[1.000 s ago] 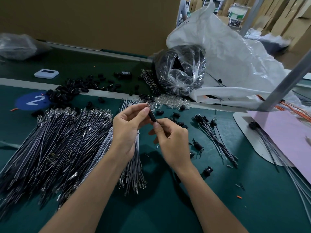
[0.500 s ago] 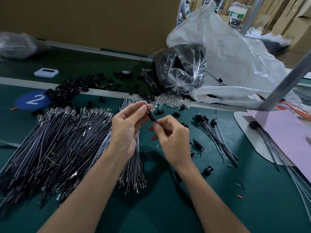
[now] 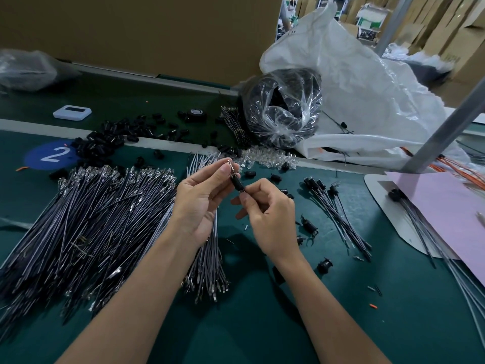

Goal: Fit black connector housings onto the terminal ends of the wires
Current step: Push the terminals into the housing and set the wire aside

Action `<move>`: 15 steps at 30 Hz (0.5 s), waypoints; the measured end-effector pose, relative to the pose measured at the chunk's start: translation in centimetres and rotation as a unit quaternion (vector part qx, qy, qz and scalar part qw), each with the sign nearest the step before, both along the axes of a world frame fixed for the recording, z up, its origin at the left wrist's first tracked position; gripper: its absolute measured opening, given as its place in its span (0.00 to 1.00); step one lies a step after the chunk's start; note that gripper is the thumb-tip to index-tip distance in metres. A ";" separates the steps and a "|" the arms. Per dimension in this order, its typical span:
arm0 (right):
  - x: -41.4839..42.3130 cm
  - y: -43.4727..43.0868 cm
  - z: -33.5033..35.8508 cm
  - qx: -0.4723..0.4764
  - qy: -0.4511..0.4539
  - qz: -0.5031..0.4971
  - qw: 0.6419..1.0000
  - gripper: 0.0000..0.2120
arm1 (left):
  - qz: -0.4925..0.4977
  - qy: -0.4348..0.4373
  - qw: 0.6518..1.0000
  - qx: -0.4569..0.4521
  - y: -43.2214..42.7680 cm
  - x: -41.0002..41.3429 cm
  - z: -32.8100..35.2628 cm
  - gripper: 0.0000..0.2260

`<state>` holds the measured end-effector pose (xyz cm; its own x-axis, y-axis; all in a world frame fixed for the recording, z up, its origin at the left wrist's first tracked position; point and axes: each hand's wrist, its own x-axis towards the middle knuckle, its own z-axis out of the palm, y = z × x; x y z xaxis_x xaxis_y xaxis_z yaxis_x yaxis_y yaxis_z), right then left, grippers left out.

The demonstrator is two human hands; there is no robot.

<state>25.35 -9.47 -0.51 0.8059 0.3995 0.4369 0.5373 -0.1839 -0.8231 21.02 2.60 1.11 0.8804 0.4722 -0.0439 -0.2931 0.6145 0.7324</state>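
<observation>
My left hand (image 3: 202, 203) pinches the metal terminal end of a thin wire above the green table, with a small black connector housing (image 3: 237, 183) threaded on the wire just below my fingertips. My right hand (image 3: 270, 216) pinches the same wire right under the housing. A big heap of grey wires with bare terminals (image 3: 86, 222) lies to the left. A smaller bundle of wires (image 3: 210, 264) lies under my hands. Several wires with housings fitted (image 3: 338, 216) lie to the right. Loose black housings (image 3: 105, 143) are piled at the back left.
A clear bag of black parts (image 3: 283, 111) and a large white sack (image 3: 367, 82) stand at the back. Clear small parts (image 3: 265, 157) lie by the belt edge. A pink sheet on a white plate (image 3: 446, 206) with more wires sits at right. Stray housings (image 3: 325, 265) dot the table.
The hands have hardly moved. The black housing sits a little lower on the wire, with more of the metal terminal showing above it at my left fingertips.
</observation>
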 end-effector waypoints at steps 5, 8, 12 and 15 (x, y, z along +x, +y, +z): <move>0.1 0.1 -0.1 0.000 -0.006 0.009 1.000 0.08 | -0.020 0.005 0.999 -0.033 0.2 -0.1 0.2 0.11; 0.1 0.0 -0.1 0.005 -0.008 0.010 1.000 0.09 | -0.029 0.003 0.999 -0.027 0.3 -0.2 0.2 0.11; 0.2 -0.1 -0.2 0.003 -0.003 0.010 1.000 0.10 | -0.030 0.009 0.999 0.018 0.3 -0.2 0.1 0.10; 0.5 -0.1 -0.3 -0.004 0.026 0.021 0.999 0.07 | -0.014 0.018 0.998 0.062 0.3 -0.1 0.0 0.08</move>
<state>25.82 -9.59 -0.82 0.8103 0.4362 0.3913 0.5011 -0.1697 -0.8486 20.87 2.93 1.13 0.8924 0.4509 -0.0196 -0.2484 0.5270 0.8127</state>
